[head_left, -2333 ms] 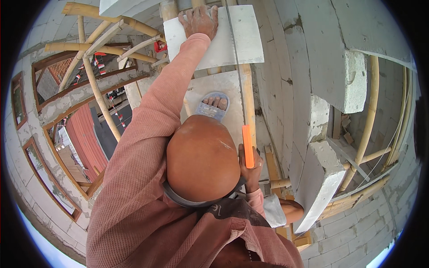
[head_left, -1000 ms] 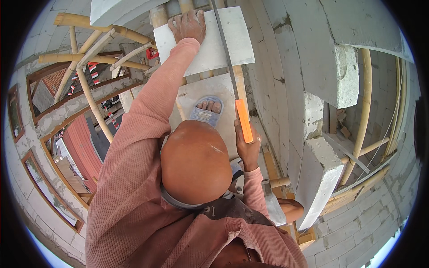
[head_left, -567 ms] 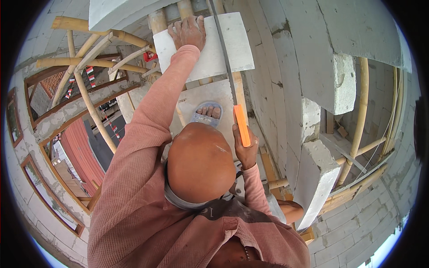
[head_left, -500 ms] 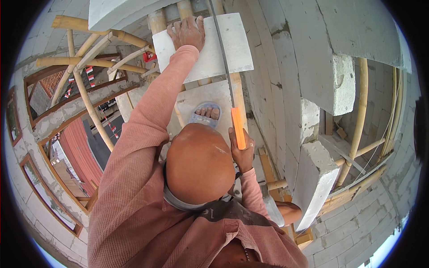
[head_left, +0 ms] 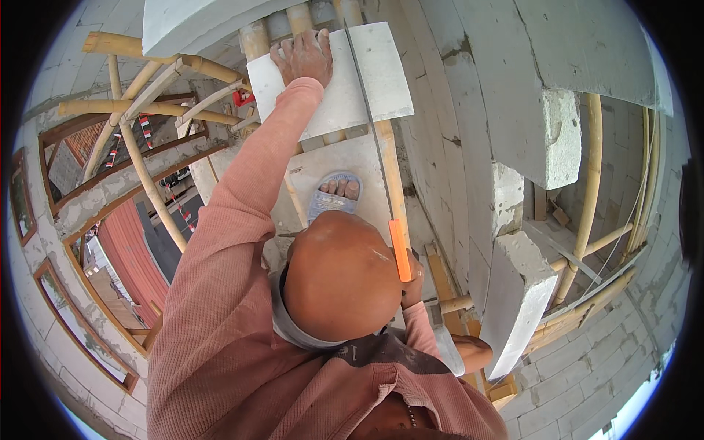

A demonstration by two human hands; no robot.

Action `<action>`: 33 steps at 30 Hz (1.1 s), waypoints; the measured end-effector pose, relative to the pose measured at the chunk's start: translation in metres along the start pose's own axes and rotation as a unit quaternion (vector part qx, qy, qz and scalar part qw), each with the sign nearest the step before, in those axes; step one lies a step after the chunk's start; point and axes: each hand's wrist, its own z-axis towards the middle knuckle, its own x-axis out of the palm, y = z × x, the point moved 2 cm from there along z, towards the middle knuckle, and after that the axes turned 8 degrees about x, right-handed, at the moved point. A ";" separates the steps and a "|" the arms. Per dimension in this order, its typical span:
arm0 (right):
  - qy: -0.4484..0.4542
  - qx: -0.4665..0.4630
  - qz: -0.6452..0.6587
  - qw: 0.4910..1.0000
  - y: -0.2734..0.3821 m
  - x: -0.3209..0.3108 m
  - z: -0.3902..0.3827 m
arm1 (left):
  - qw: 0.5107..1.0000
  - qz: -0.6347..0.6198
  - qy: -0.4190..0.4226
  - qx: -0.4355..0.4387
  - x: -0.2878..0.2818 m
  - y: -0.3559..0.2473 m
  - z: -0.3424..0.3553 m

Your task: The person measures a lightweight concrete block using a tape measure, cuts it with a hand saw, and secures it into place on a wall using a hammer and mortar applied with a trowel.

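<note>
A white lightweight concrete block [head_left: 337,103] lies across bamboo poles at the top centre. My left hand [head_left: 303,57] rests on its left part, palm down with fingers apart. In my right hand [head_left: 413,279] is a handsaw [head_left: 400,251], gripped by its orange handle beside my bent bare knee [head_left: 339,275]. The long dark blade crosses the block right of its middle and reaches past its far edge. The knee hides part of my right hand. How deep the blade sits cannot be made out.
Bamboo poles [head_left: 300,18] run under the block. A larger block [head_left: 213,22] stands beyond it on the left. My sandalled foot [head_left: 337,192] is just below the block. A grey block wall [head_left: 440,110] rises on the right; crossed bamboo poles [head_left: 147,169] and window frames are left.
My right hand has drawn the saw back toward me, so its handle sits lower. My left hand stays on the block. The view has shifted slightly.
</note>
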 end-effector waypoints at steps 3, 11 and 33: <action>-0.030 -0.035 -0.060 0.997 -0.042 -0.019 -0.065 | 0.998 0.004 -0.060 0.034 0.001 -0.009 0.001; 0.002 0.026 0.047 0.999 0.027 0.008 0.047 | 1.000 0.006 -0.010 0.012 0.007 -0.008 0.000; -0.044 -0.035 0.080 0.995 -0.008 -0.045 -0.048 | 0.853 -0.250 0.458 -0.016 0.017 0.041 0.100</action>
